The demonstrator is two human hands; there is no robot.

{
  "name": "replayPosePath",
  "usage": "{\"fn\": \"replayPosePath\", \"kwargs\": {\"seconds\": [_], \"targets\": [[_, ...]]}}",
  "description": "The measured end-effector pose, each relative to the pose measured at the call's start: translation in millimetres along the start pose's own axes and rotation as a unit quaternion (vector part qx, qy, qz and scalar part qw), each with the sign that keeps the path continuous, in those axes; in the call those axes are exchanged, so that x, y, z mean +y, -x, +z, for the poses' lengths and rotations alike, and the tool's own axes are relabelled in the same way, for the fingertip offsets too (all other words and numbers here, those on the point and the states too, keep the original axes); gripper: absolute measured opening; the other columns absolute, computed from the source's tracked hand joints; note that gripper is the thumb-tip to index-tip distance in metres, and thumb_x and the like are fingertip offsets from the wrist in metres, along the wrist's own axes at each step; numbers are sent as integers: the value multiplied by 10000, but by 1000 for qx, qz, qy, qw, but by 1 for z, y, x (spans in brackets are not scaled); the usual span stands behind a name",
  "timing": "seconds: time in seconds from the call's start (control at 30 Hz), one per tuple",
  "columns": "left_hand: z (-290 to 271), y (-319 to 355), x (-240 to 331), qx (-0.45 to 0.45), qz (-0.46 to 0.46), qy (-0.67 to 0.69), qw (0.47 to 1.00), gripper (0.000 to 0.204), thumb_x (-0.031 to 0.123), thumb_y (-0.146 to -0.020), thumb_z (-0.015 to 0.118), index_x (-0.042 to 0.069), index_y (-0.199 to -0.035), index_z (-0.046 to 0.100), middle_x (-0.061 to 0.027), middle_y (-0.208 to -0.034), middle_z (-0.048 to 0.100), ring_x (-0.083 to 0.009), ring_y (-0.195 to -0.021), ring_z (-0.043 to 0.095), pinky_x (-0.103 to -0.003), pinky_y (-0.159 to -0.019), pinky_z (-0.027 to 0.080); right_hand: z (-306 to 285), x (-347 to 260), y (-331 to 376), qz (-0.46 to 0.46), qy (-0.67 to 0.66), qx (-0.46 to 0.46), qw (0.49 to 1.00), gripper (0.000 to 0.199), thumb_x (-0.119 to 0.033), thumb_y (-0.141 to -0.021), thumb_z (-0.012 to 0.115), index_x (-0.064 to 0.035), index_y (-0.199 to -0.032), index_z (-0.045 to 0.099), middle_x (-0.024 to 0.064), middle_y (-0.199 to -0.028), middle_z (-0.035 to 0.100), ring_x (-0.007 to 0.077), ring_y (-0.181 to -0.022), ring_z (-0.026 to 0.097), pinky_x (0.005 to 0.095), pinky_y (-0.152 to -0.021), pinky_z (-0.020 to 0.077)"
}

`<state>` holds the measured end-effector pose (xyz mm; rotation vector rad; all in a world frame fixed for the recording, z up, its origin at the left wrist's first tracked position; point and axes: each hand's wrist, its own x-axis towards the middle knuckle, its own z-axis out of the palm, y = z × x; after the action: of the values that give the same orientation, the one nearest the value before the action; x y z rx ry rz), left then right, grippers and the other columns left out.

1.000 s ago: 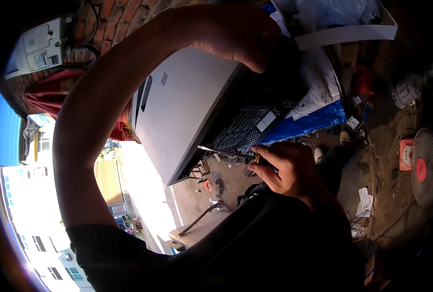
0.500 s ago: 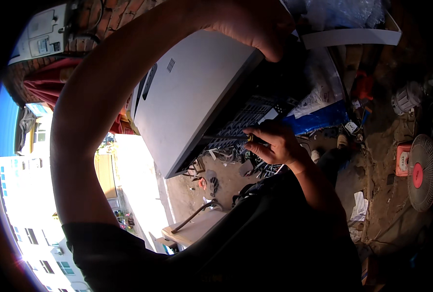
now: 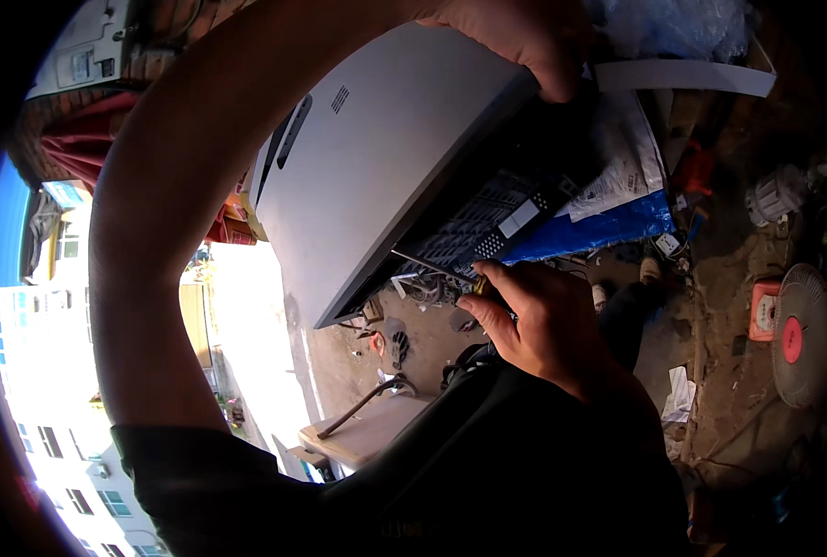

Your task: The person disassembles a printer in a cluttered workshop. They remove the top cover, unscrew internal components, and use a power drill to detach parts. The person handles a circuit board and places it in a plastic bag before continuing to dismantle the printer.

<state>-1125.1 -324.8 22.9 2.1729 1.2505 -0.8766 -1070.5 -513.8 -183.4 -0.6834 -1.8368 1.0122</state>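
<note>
A large, pale grey box-shaped housing (image 3: pixel 385 148) stands tilted in front of me, with vent slits on its face and a dark edge. Along its near side runs a black, grille-like panel (image 3: pixel 469 218) with a light label. My left hand (image 3: pixel 525 46) grips the housing's upper edge; its fingertips are lost in shadow. Between thumb and fingers, my right hand (image 3: pixel 553 320) pinches the yellowish handle of a screwdriver (image 3: pixel 432 266). The screwdriver's thin shaft points left, its tip at the housing's lower dark edge. Whether the tip sits in a screw is too small to tell.
A fan (image 3: pixel 794 339) with a pink centre stands at the right. Blue sheeting (image 3: pixel 590 227) and white plastic bags (image 3: pixel 622 176) lie beyond my right hand. Below are a light-topped table or stool (image 3: pixel 367 432) and littered ground; a motor-like part (image 3: pixel 774 195) lies far right.
My right hand has moved down and slightly right, with the screwdriver's shaft now more slanted. My left hand and the housing's upper edge have shifted a little right in the view.
</note>
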Motion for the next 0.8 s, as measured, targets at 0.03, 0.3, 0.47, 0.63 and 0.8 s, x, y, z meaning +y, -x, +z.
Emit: {"fn": "replayPosePath", "kwargs": {"seconds": [0.03, 0.3, 0.47, 0.63, 0.8], "targets": [[1, 5, 3, 2, -1, -7, 1000, 250, 242, -740, 679, 18, -852, 688, -86, -752, 649, -193, -748, 598, -356, -662, 470, -3, -6, 2, 5, 16, -8, 1000, 332, -210, -826, 761, 33, -1036, 676, 117, -735, 674, 208, -609, 662, 294, -530, 508], [16, 28, -3, 106, 58, -62, 991, 358, 342, -810, 626, 26, -964, 694, -185, -905, 661, -308, -894, 639, -421, -804, 498, 16, 24, -1, -71, -10, -26, 997, 331, -232, -812, 777, 6, -1027, 696, 107, -733, 680, 220, -595, 643, 311, -541, 503], [46, 60, -14, 275, 144, -24, 950, 414, 388, -829, 647, 36, -1042, 695, -245, -1088, 644, -336, -1068, 618, -434, -908, 488, 38, 27, -4, -119, -36, -22, 992, 333, -249, -817, 771, -13, -1040, 700, 94, -702, 669, 212, -584, 635, 309, -528, 500], [113, 109, -29, 582, 132, -53, 800, 275, 204, -897, 684, 26, -1106, 666, -104, -1041, 661, -205, -1026, 622, -348, -893, 483, 41, 52, -17, -161, -39, -22, 986, 366, -300, -820, 759, -37, -1067, 699, 86, -735, 665, 220, -595, 634, 313, -524, 505], [304, 206, -16, 801, -228, 367, 414, 352, 220, -1004, 533, -39, -1238, 578, -138, -1192, 623, -188, -1085, 590, -356, -973, 451, 42, 30, -25, -122, -60, -64, 989, 365, -263, -828, 754, -4, -1072, 675, 102, -798, 666, 253, -664, 655, 347, -577, 524]]}}
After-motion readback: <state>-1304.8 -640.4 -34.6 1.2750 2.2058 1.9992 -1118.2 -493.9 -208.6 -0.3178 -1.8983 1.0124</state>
